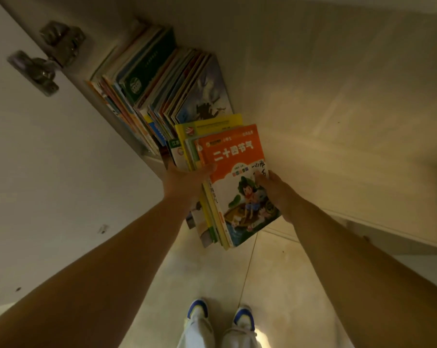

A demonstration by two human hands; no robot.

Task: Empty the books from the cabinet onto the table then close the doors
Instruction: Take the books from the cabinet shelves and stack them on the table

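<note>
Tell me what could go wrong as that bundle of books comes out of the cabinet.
The bundle of books is pinched only between the left hand and right hand, so thin inner books could slip out downward. The leaning row of books left on the shelf may topple once its support leaves.

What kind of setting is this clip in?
Probably a home room: a built-in cabinet with a hinged door, children's picture books shelved inside, and a tiled floor.
</note>
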